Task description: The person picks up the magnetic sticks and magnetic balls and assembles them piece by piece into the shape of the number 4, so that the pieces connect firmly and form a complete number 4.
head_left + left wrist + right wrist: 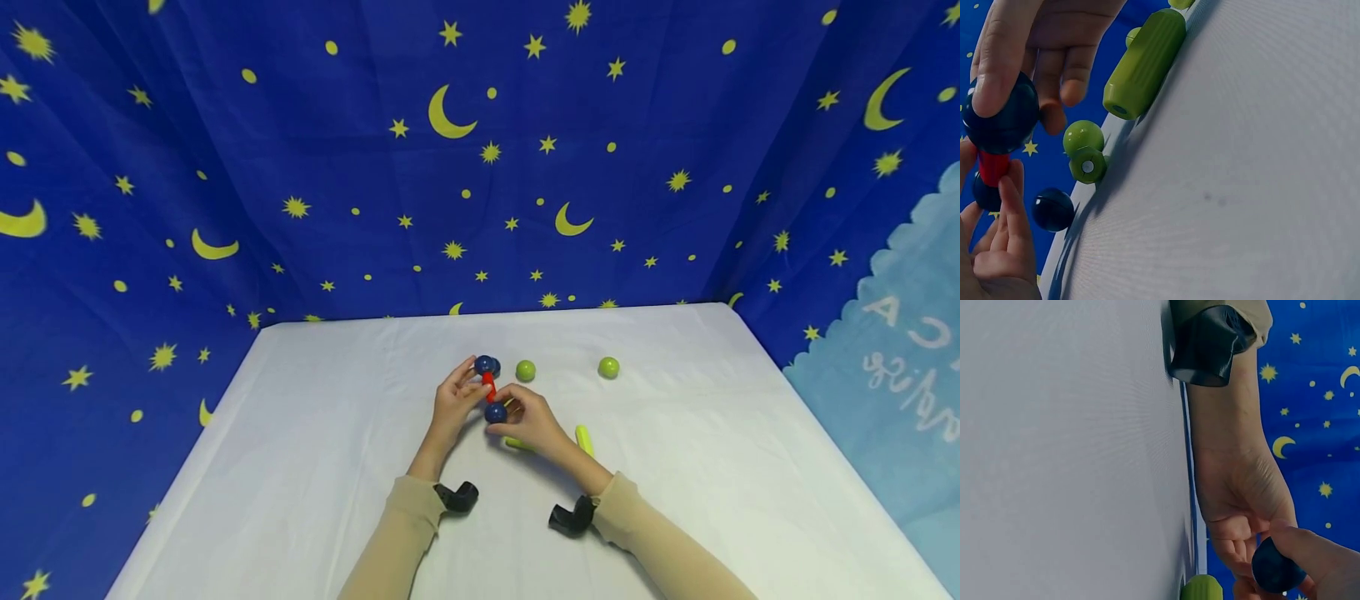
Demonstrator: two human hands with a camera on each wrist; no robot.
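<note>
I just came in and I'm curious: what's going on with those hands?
A person is holding a red plastic-looking rod with shiny dark-blue plastic-looking balls at both ends. The left hand grips the rod; the right hand pinches the nearer ball. Another dark-blue ball, two shiny green balls and some yellow-green plastic-looking rods lie on the white cloth-covered table.

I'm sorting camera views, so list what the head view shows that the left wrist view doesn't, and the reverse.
Only head: light-blue lettered cloth, beige sleeves and black wrist cameras.
Only left wrist: one green rod's white-centred end face.
Both: left hand, right hand, red rod, navy balls, green balls, green rods, starry blue cloth, white tablecloth.
</note>
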